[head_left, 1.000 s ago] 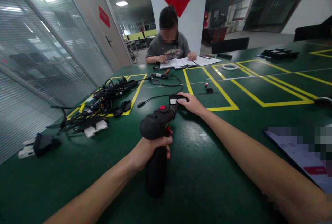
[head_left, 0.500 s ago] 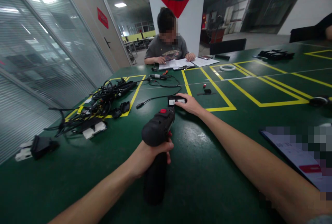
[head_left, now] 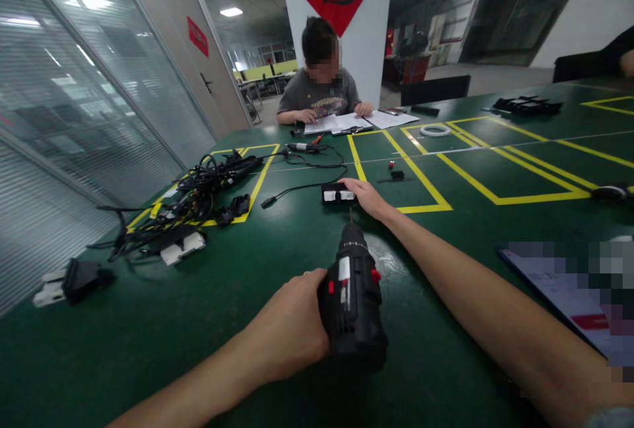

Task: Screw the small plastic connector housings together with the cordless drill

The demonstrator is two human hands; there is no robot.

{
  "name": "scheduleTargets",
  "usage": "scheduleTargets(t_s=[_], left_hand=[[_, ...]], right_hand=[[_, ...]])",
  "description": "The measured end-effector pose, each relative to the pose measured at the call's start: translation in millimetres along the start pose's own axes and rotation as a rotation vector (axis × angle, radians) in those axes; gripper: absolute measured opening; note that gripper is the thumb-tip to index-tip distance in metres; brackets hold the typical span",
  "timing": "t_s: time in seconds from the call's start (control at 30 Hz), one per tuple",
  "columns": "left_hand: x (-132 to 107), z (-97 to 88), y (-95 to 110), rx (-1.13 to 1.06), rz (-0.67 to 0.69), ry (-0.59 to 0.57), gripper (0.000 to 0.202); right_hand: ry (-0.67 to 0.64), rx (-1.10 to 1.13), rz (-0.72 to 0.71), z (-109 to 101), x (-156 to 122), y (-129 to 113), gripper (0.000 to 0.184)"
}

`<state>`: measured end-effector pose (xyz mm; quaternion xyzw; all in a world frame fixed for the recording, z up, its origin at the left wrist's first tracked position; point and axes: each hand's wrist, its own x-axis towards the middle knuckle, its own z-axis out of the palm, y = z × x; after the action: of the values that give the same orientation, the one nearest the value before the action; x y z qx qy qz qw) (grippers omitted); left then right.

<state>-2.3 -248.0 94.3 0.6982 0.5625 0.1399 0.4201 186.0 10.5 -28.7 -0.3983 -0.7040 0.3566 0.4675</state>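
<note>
My left hand (head_left: 297, 312) is wrapped round the grip of a black cordless drill (head_left: 354, 302) with red buttons. The grip itself is mostly hidden beneath the drill's body. Its thin bit (head_left: 351, 215) points forward, with the tip close to the right end of a small black box (head_left: 337, 202); I cannot tell whether they touch. Two white patches show on the side of the box facing me. My right hand (head_left: 369, 200) grips that box at its right end, fingers over the top and back.
Left lies a heap of black cables (head_left: 212, 180), with black-and-white parts (head_left: 183, 248) before it. A loose cable (head_left: 307, 183) runs behind the box. A tablet-like panel (head_left: 549, 296) lies right. Across the table (head_left: 238, 382), a person (head_left: 321, 88) sits over papers (head_left: 341, 123).
The drill has moved right and swung from upright to lying forward, its top now facing me and its bit by the box's right end. My right hand has shifted slightly on the box.
</note>
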Motion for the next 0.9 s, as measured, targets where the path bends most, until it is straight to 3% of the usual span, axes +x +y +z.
scheduleTargets(t_s=[0.2, 0.37, 0.7, 0.9], left_hand=[[1.9, 4.6, -14.5, 0.233, 0.147, -0.054, 0.035], [2.0, -0.6, -17.2, 0.378, 0.17, -0.195, 0.054], [8.1, -13.7, -24.4, 0.356, 0.173, -0.311, 0.082], [20.6, -31.6, -24.5, 0.318, 0.261, -0.448, 0.073]], right_hand=[[0.02, 0.058, 0.048, -3.3, 3.8, 2.9, 0.039], [0.027, 0.06, 0.061, -3.5, 3.6, 3.5, 0.039], [0.035, 0.194, 0.138, -5.8, 4.4, 4.6, 0.038], [0.038, 0.213, 0.166, -6.6, 3.8, 1.0, 0.031]])
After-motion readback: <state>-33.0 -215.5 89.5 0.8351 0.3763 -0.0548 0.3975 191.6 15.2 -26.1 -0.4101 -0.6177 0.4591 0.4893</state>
